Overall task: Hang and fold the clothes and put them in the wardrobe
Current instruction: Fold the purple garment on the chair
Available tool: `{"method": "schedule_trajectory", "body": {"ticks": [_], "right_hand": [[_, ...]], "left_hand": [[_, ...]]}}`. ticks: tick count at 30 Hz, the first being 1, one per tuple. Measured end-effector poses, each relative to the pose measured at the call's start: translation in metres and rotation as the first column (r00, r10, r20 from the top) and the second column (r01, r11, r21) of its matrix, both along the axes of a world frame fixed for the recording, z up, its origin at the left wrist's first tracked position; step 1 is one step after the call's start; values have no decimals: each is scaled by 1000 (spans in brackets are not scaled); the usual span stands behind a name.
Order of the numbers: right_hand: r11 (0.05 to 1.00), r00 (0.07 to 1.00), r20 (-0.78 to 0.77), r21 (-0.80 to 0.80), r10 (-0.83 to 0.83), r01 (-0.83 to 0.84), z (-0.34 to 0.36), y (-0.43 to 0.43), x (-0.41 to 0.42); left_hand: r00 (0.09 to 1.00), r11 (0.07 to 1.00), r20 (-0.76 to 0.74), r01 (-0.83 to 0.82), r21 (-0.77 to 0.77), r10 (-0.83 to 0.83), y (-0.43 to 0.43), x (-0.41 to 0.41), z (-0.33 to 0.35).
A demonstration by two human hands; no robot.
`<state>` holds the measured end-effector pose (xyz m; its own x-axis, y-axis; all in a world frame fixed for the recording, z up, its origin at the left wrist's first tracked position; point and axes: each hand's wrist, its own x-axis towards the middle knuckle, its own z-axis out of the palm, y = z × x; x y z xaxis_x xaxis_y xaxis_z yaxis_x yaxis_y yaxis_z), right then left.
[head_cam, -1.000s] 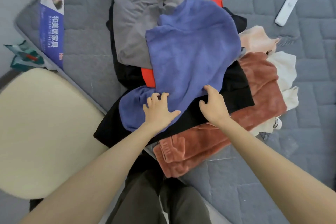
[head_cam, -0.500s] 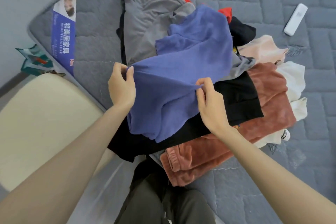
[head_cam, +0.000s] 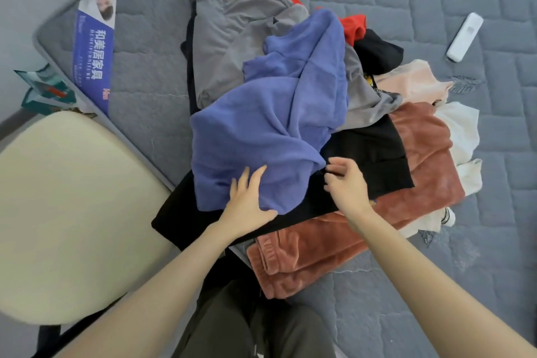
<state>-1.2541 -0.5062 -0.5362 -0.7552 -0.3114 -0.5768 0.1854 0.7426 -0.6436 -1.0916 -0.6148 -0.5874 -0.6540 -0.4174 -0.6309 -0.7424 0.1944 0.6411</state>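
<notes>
A blue garment (head_cam: 270, 131) lies crumpled on top of a pile of clothes on the grey quilted mattress (head_cam: 479, 212). My left hand (head_cam: 247, 203) rests flat on its near edge, fingers spread. My right hand (head_cam: 345, 183) sits at the garment's right corner over a black garment (head_cam: 374, 154), fingers loosely curled; whether they pinch cloth is unclear. In the pile are also a grey garment (head_cam: 232, 26), a red one (head_cam: 353, 26), rust-coloured plush trousers (head_cam: 343, 241), a pink piece (head_cam: 412, 81) and a white piece (head_cam: 462, 131).
A white remote (head_cam: 465, 38) lies on the mattress at the far right. A cream chair seat (head_cam: 72, 212) stands against the mattress corner on the left. A blue label (head_cam: 93, 58) covers that corner. My dark trouser legs (head_cam: 250, 322) are at the bottom.
Both hands had lifted the blue garment by its edge; now it is lowered onto the pile, my left hand has come down and right to lie flat on it.
</notes>
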Motion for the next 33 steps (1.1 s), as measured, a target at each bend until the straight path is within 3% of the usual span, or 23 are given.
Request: {"method": "schedule_trajectory", "body": {"ticks": [2, 4, 8, 11, 15, 17, 19, 21, 24, 27, 30, 33], "right_hand": [[996, 977, 210, 67, 43, -58, -9, 0, 3], [988, 951, 281, 40, 132, -149, -11, -5, 6], [990, 977, 172, -88, 126, -112, -6, -17, 7], [961, 950, 219, -216, 220, -173, 8, -22, 10], [917, 894, 258, -264, 367, -300, 19, -26, 9], [917, 913, 148, -193, 379, -349, 14, -28, 7], [900, 901, 5, -61, 433, -432, 7, -30, 6], [842, 835, -120, 30, 537, -538, -2, -32, 6], [720, 683, -254, 97, 685, -687, -13, -34, 2], [646, 583, -305, 170, 752, -744, -20, -40, -3], [642, 519, -418, 241, 745, -728, -27, -48, -8], [695, 526, -496, 256, 691, -671, -28, -57, -16]], "left_hand": [[991, 1000, 132, -6, -21, 9, 0, -2, -6], [982, 996, 185, -18, -87, 34, -5, -3, -10], [994, 956, 88, -42, -291, 71, -20, 8, -6], [968, 894, -55, -247, -374, 244, -31, 22, 8], [812, 688, -136, -559, -463, 568, -54, 46, 30], [693, 573, -119, -669, -473, 711, -69, 58, 36], [648, 543, -96, -702, -460, 756, -76, 64, 38], [734, 605, -139, -638, -476, 665, -68, 63, 39], [922, 784, -235, -386, -486, 308, -38, 47, 34], [999, 896, -50, -5, -443, -19, -9, 23, 13], [991, 907, 131, 59, -417, -5, 0, 12, -11], [990, 849, 125, 7, -529, 70, -12, 16, -20]]}}
